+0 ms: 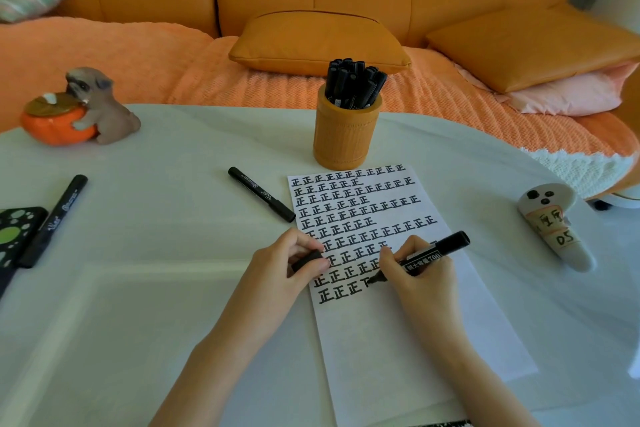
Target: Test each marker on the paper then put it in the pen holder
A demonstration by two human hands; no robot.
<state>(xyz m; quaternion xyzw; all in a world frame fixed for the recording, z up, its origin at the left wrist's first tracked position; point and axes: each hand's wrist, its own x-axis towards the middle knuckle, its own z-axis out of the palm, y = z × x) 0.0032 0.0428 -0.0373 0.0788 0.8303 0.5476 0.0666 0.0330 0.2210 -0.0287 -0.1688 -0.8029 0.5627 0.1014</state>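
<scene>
Uncapped black marker (433, 255) is pinched in the right hand (415, 274) in a writing grip, tip on the paper (398, 340) at the bottom row's end, prob. mid test stroke. Left hand (287, 267) curls round the cap (306, 260) at the sheet's left edge, likely steadying it & keeping the cap ready. Pen holder (346, 135) stands just beyond the paper, packed w/ markers. One capped marker (261, 199) lies left of the paper and a second capped marker (55, 218) farther left, both seemingly untested.

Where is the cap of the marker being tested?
In the head view, the cap is pinched in the left hand, at the left edge of the paper beside the right hand.
</scene>
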